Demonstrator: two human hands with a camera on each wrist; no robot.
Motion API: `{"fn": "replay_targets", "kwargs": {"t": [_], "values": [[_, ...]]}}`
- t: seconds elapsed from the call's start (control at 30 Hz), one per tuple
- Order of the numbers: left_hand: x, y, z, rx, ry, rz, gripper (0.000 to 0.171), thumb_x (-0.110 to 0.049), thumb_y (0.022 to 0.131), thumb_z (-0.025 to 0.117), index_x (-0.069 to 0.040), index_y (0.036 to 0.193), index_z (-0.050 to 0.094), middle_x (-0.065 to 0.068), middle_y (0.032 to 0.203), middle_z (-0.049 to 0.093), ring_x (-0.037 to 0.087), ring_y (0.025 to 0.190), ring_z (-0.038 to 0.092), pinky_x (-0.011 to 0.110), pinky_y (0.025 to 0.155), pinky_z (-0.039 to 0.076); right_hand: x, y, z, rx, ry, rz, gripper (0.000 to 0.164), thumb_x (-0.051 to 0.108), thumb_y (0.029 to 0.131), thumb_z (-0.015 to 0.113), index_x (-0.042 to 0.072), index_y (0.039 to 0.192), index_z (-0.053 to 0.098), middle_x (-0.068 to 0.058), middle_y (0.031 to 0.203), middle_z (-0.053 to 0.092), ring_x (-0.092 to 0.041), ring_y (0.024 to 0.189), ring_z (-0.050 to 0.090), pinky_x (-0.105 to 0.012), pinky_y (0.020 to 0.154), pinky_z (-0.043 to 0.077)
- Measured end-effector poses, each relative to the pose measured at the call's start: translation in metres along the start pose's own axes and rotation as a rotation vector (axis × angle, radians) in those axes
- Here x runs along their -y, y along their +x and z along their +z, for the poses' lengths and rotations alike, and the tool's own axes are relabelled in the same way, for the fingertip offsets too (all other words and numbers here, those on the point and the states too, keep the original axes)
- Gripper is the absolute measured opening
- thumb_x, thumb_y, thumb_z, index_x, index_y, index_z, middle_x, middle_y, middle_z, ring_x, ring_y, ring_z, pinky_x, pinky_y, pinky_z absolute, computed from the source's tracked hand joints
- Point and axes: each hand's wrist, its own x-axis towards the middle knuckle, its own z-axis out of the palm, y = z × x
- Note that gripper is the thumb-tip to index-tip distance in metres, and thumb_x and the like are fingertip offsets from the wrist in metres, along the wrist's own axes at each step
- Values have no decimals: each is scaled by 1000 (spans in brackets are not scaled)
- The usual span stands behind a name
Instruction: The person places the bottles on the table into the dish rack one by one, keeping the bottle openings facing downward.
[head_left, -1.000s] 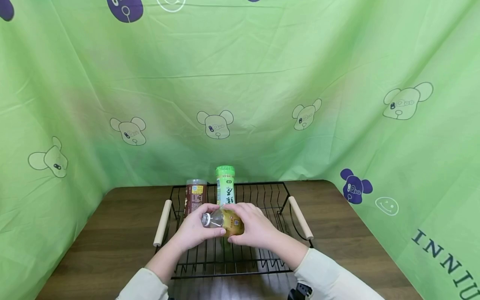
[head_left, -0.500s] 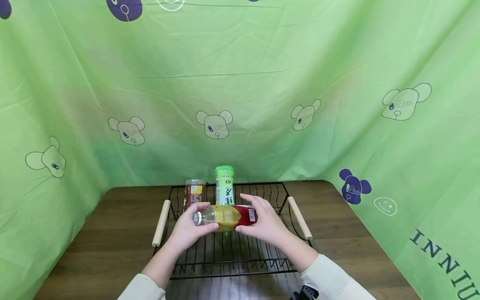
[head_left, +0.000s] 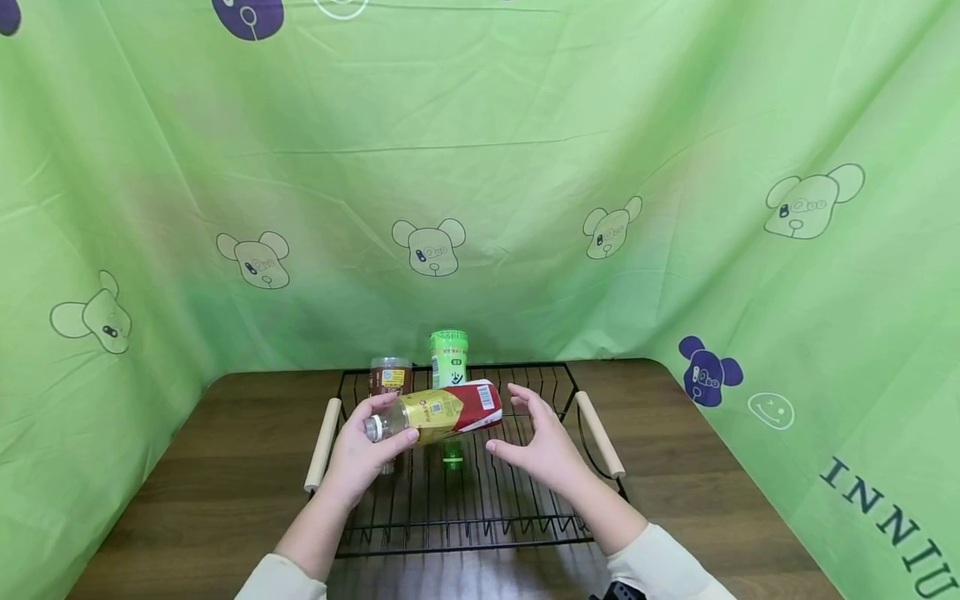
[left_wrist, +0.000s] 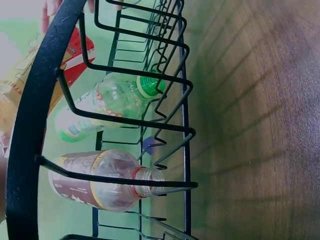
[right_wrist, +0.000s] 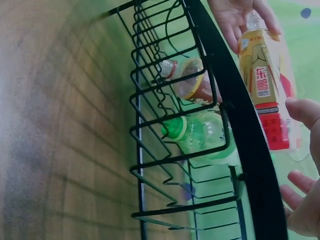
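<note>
My left hand (head_left: 358, 454) grips the neck end of a clear plastic drink bottle (head_left: 450, 412) with a yellow and red label. The bottle is held over a black wire rack (head_left: 491, 523), tilted with its base up and to the right. Beside that base is my right hand (head_left: 551, 446), fingers spread, holding nothing. Behind the held bottle, a green-tinted bottle (head_left: 449, 358) stands upside down in the rack. To its left, a brown-labelled bottle (head_left: 392, 377) is upside down too, its clear mouth (left_wrist: 150, 181) pointing down in the left wrist view.
Two pale wooden handles (head_left: 324, 444) flank the rack, the right handle (head_left: 600, 435) just past my right hand. Rack and bottles are on a dark wood table (head_left: 720, 500). A green printed cloth (head_left: 517, 308) hangs behind and along both sides.
The bottle has turned from neck toward me to lying across, and its base now tips upward. My right hand has let go and drawn away to the right; my left hand still holds the neck.
</note>
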Motion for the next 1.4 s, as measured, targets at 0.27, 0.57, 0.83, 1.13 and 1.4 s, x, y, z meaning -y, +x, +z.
{"fn": "replay_targets", "kwargs": {"t": [0.27, 0.57, 0.83, 1.13, 1.4], "values": [[-7, -1, 1, -57, -23, 5, 60, -5, 83, 74, -2, 138, 49, 21, 138, 46, 22, 110, 54, 19, 75, 52, 0, -4, 7, 17, 105, 55, 78, 22, 79, 82, 13, 145, 41, -17, 140, 51, -35, 132, 47, -55, 111, 36], [-7, -2, 5, -64, -85, -21, 61, -5, 84, 72, -3, 139, 46, 21, 140, 46, 25, 115, 52, 18, 76, 53, 2, -5, 10, 38, 167, 42, 75, 21, 82, 79, 11, 145, 40, -20, 137, 54, -38, 124, 53, -52, 103, 46], [1, -4, 10, -24, -56, -39, 59, -7, 84, 74, -2, 136, 46, 22, 133, 52, 22, 108, 58, 23, 80, 54, 5, 1, 12, 20, 274, 22, 81, 13, 84, 75, 11, 150, 28, -24, 132, 53, -41, 121, 53, -51, 101, 47], [9, -9, 19, 40, -40, -51, 57, -9, 81, 75, -1, 129, 46, 20, 121, 60, 26, 110, 62, 34, 88, 55, 13, 7, 15, -19, 322, -8, 89, 11, 83, 75, 13, 154, 21, -26, 136, 47, -42, 120, 55, -50, 100, 49], [12, -13, 29, 91, -39, -58, 60, -8, 80, 77, -2, 128, 43, 15, 113, 60, 20, 100, 64, 32, 80, 57, 24, 11, 19, -32, 415, 50, 92, 11, 85, 74, 16, 156, 16, -25, 144, 36, -41, 124, 54, -47, 95, 53]]}}
